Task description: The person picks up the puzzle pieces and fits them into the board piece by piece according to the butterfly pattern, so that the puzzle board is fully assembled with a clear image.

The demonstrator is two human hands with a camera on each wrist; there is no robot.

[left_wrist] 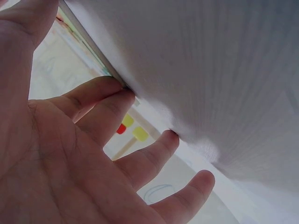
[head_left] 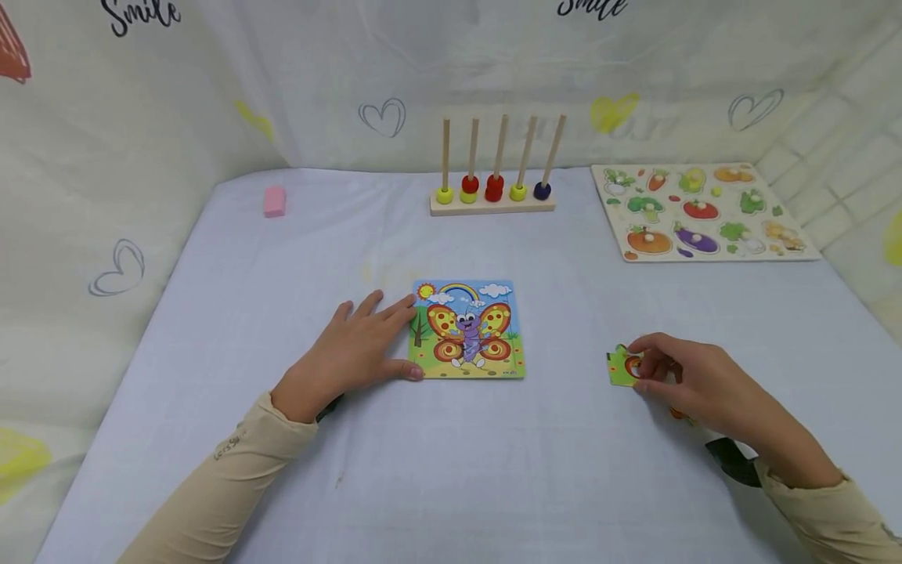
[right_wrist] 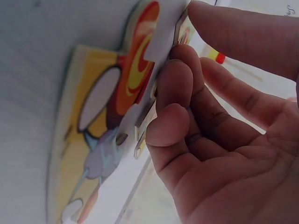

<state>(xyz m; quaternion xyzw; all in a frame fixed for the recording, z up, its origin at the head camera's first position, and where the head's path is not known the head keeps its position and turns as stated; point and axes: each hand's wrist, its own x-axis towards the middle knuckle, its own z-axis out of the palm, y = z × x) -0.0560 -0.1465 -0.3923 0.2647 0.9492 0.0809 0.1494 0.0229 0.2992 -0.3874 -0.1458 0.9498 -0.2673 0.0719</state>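
A square butterfly puzzle board (head_left: pixel 468 329) lies flat mid-table. My left hand (head_left: pixel 355 348) is beside it with spread fingers. Its thumb and a fingertip touch the board's left edge; the left wrist view shows fingertips (left_wrist: pixel 124 93) against that edge. To the right, my right hand (head_left: pixel 687 380) pinches a green puzzle piece (head_left: pixel 622 366) with a red curve between thumb and index finger, low at the table. Under that hand, partly hidden, lies another puzzle piece (right_wrist: pixel 100 116), yellow with orange and purple parts. More piece edges show behind the curled fingers in the right wrist view.
At the back stands a wooden bead counter (head_left: pixel 493 205) with upright pegs and coloured beads. A vegetable peg board (head_left: pixel 705 215) lies at the back right. A pink block (head_left: pixel 275 201) sits at the back left. Printed cloth hangs behind the white-covered table (head_left: pixel 451 470).
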